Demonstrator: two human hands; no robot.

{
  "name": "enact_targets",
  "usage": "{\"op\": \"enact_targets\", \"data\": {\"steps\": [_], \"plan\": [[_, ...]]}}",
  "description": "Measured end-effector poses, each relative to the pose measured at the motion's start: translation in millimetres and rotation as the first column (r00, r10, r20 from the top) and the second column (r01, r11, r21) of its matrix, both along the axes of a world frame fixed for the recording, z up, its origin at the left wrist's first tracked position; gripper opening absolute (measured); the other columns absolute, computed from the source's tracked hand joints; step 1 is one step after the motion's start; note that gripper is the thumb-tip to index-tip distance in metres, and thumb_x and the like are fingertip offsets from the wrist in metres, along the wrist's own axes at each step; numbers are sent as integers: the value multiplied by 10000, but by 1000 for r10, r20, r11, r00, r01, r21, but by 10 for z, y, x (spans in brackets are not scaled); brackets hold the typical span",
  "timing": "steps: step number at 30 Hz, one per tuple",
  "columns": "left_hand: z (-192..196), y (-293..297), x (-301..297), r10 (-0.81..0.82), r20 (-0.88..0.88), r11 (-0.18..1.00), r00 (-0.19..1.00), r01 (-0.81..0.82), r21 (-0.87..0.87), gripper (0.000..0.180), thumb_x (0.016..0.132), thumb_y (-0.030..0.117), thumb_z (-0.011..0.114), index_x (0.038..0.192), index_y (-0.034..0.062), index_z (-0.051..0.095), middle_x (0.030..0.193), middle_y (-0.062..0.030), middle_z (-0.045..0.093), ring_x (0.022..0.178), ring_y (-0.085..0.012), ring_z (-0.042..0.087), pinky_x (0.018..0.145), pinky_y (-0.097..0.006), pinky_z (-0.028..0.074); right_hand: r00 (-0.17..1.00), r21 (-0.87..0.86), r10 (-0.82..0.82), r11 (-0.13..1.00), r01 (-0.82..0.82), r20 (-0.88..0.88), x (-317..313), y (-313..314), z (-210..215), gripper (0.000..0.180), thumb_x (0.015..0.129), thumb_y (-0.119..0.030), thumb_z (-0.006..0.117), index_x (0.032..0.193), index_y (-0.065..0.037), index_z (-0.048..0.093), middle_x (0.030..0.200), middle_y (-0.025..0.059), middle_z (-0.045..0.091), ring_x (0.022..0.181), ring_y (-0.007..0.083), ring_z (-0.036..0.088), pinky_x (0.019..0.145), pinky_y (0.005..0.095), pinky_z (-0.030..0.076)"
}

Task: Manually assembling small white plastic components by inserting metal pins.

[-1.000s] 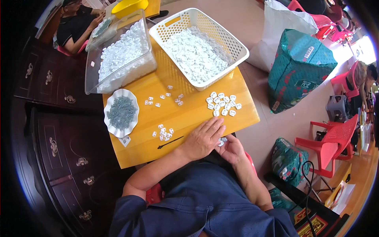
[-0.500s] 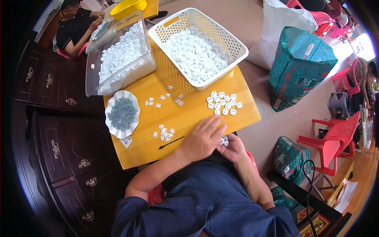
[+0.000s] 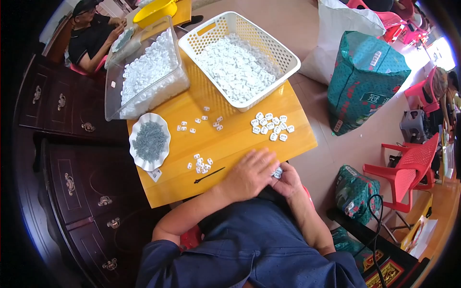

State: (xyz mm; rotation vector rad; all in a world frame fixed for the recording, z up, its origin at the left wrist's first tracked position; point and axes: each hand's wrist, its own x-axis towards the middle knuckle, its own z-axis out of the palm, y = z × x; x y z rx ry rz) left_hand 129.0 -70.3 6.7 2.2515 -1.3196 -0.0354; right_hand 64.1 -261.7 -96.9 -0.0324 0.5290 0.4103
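My left hand (image 3: 250,175) lies palm down over the near edge of the yellow wooden table, fingers stretched out, fingertips beside my right hand. Whatever is under its palm is hidden. Just off that edge, my right hand (image 3: 289,180) is cupped palm up around a few small white plastic pieces (image 3: 278,173), partly covered by the left fingers. Beyond the hands lies a loose group of rounded white pieces (image 3: 270,123) with dark openings. Left of my left hand are a thin black stick-like tool (image 3: 209,175) and a cluster of smaller white pieces (image 3: 200,164).
A white basket (image 3: 290,76) and a clear bin (image 3: 184,82), both full of white pieces, stand at the back. A scalloped white plate (image 3: 166,152) carries grey-blue small parts. Dark drawers (image 3: 62,168) flank the left; a red chair (image 3: 401,170) and green bags (image 3: 367,81) stand right.
My left hand has drawn slightly back toward my right hand. One white piece at the near side of the rounded group is gone from the table, and more white shows in my right palm.
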Motion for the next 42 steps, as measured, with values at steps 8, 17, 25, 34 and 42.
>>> {"op": "enact_targets", "data": {"steps": [8, 17, 25, 34, 42], "plan": [[-19, -2, 403, 153, 99, 981, 983, -163, 102, 703, 928, 350, 708, 1478, -24, 482, 1545, -222, 451, 1454, -415, 397, 1185, -511, 347, 987, -110, -4, 994, -14, -163, 30, 31, 87, 369, 1108, -262, 460, 1373, -27, 562, 1291, 163, 673, 1147, 314, 679, 958, 484, 603], [-25, 95, 165, 105, 87, 983, 991, -117, 140, 731, 891, 376, 736, 1450, -34, 504, 1556, -200, 460, 1451, -413, 410, 1174, -500, 375, 995, -80, 2, 997, -10, -99, 46, 50, 116, 393, 1112, -270, 439, 1386, -13, 553, 1324, 175, 656, 1178, 326, 662, 991, 483, 585], [-6, 21, -185, -236, -17, 972, 972, 236, -16, 603, 891, 306, 731, 1379, -13, 576, 1476, -198, 536, 1417, -355, 480, 1193, -461, 373, 999, -37, 40, 998, -41, -31, 40, 39, 61, 410, 1104, -265, 441, 1355, 37, 563, 1327, 208, 644, 1199, 311, 648, 1049, 440, 544], [164, 77, 43, -91, -71, 971, 993, 72, -227, 461, 859, 154, 771, 1281, 6, 658, 1318, -183, 650, 1219, -345, 638, 1040, -434, 526, 994, -80, 34, 996, -42, -106, -138, -118, 130, 267, 1086, -325, 522, 901, -139, 571, 802, 15, 627, 623, 131, 605, 466, 246, 474], [206, 405, -8, 50, -146, 970, 988, -84, -230, 296, 906, 131, 747, 1177, 17, 714, 1106, -147, 740, 1007, -310, 719, 885, -401, 581, 899, -395, -437, 830, 394, -21, -54, -394, 1050, 330, 1072, -389, 539, 836, -162, 501, 756, 1, 528, 517, 97, 453, 392, 229, 339]]}}
